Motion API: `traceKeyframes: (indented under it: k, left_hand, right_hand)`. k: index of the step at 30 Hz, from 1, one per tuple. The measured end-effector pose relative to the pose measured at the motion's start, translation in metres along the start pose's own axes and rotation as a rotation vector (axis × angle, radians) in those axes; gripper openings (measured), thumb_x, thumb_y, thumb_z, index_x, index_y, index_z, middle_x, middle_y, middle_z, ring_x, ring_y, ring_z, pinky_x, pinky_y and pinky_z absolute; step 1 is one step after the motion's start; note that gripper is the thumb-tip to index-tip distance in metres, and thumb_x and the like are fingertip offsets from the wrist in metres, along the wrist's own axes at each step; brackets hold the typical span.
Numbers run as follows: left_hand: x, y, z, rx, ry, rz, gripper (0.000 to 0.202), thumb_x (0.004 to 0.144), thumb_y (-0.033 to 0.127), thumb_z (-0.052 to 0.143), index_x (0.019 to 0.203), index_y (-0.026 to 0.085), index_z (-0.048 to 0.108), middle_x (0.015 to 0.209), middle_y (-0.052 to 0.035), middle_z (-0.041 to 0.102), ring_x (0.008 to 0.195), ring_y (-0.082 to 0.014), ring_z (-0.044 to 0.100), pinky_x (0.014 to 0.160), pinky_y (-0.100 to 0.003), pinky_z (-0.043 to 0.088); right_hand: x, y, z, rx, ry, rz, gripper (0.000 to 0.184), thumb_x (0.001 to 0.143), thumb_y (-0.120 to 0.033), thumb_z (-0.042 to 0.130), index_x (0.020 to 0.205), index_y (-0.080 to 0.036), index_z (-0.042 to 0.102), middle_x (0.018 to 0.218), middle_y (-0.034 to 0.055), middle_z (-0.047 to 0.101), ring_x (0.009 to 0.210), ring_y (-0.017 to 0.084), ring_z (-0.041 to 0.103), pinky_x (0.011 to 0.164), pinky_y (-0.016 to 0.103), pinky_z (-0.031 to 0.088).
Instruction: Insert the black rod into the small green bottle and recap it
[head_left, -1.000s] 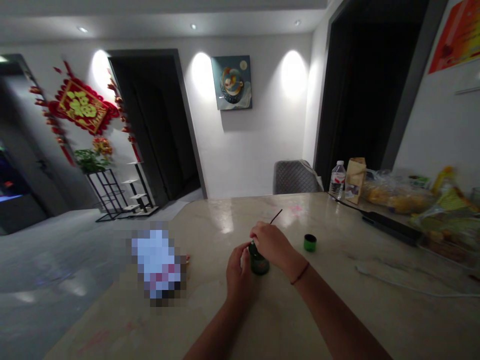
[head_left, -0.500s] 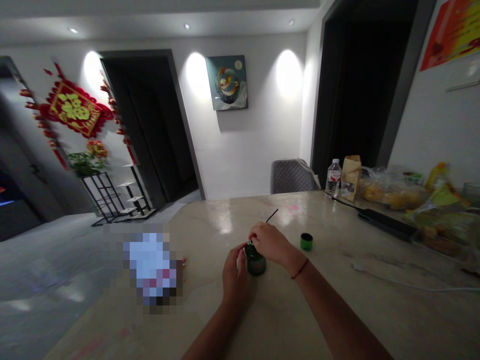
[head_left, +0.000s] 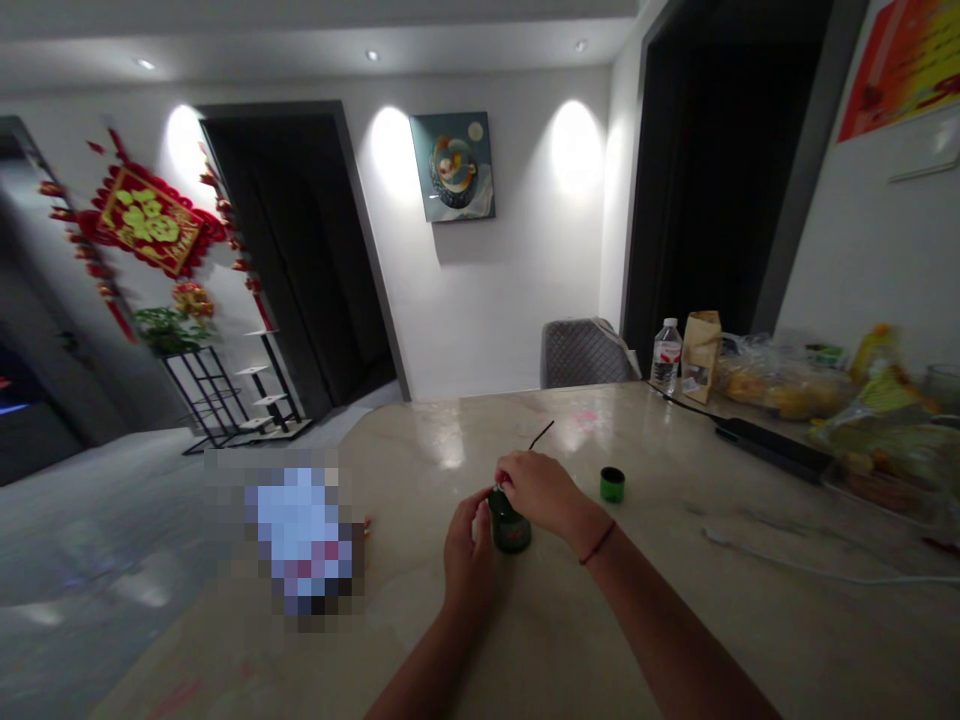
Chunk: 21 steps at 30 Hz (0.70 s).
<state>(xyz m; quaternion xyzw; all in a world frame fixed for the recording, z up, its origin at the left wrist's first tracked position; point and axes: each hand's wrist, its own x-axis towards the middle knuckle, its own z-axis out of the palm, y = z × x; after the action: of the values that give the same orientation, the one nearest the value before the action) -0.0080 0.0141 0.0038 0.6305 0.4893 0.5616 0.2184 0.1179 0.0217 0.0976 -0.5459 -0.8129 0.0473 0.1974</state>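
Left hand (head_left: 469, 565), right hand (head_left: 536, 490) at a dark green bottle (head_left: 511, 532) — both grips pinching its top, green cap (head_left: 612, 485) nearby

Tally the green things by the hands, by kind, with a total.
Dark green jar: 1
Green cap: 1
Total: 2

There were two hands, one left hand (head_left: 469, 565) and one right hand (head_left: 536, 490). On the desk (head_left: 750, 620) there was one green jar (head_left: 512, 530), one green lid (head_left: 612, 485), one thin black stick (head_left: 541, 435), one bottle (head_left: 667, 356), and one paper bag (head_left: 702, 356). There was one chair (head_left: 585, 355) and one picture (head_left: 452, 166).
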Motion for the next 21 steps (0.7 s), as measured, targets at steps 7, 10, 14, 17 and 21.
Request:
traceKeyframes:
  k: [7,10,14,17,21]
  left_hand:
    - [0.000,0.000,0.000,-0.003,-0.009,-0.012,0.034,0.084,0.037,0.036,0.101,0.018,0.058,0.103,-0.0067,0.062,0.098,-0.0184,0.055,0.088,-0.033,0.040]
    - [0.000,0.001,0.000,0.002,0.003,-0.032,0.034,0.084,0.037,0.037,0.100,0.018,0.059,0.103,-0.0071,0.062,0.098,-0.0190,0.055,0.088,-0.034,0.040]
    - [-0.001,0.002,0.001,-0.011,-0.001,-0.050,0.034,0.084,0.037,0.037,0.101,0.018,0.059,0.104,-0.0073,0.062,0.099,-0.0187,0.055,0.089,-0.034,0.040]
    - [-0.002,0.001,0.001,-0.013,-0.005,-0.065,0.034,0.083,0.038,0.037,0.102,0.018,0.059,0.104,-0.0073,0.062,0.100,-0.0187,0.054,0.090,-0.034,0.040]
    - [-0.002,0.000,0.001,-0.008,-0.004,-0.055,0.035,0.083,0.038,0.037,0.102,0.018,0.059,0.104,-0.0074,0.062,0.100,-0.0189,0.055,0.090,-0.034,0.040]
  right_hand:
    - [-0.006,0.005,-0.018,0.167,0.156,-0.031,0.019,0.077,-0.016,0.047,0.088,-0.018,0.062,0.095,0.0057,0.062,0.081,0.014,0.058,0.075,0.025,0.040]
    - [-0.010,0.011,-0.034,0.293,0.311,-0.059,0.019,0.075,-0.014,0.045,0.086,-0.018,0.060,0.095,0.0040,0.059,0.066,0.009,0.055,0.069,0.024,0.042]
    - [-0.013,0.027,-0.047,0.367,0.556,0.007,0.022,0.074,-0.014,0.044,0.091,-0.018,0.056,0.098,0.0046,0.053,0.063,0.009,0.052,0.065,0.026,0.043]
    - [-0.012,0.042,-0.046,0.332,0.585,0.131,0.024,0.071,-0.014,0.044,0.092,-0.017,0.055,0.088,0.0039,0.050,0.065,0.011,0.050,0.063,0.026,0.042]
    - [-0.012,0.052,-0.036,0.252,0.284,0.168,0.022,0.069,-0.016,0.046,0.089,-0.015,0.057,0.077,0.0025,0.052,0.067,0.013,0.050,0.066,0.026,0.040]
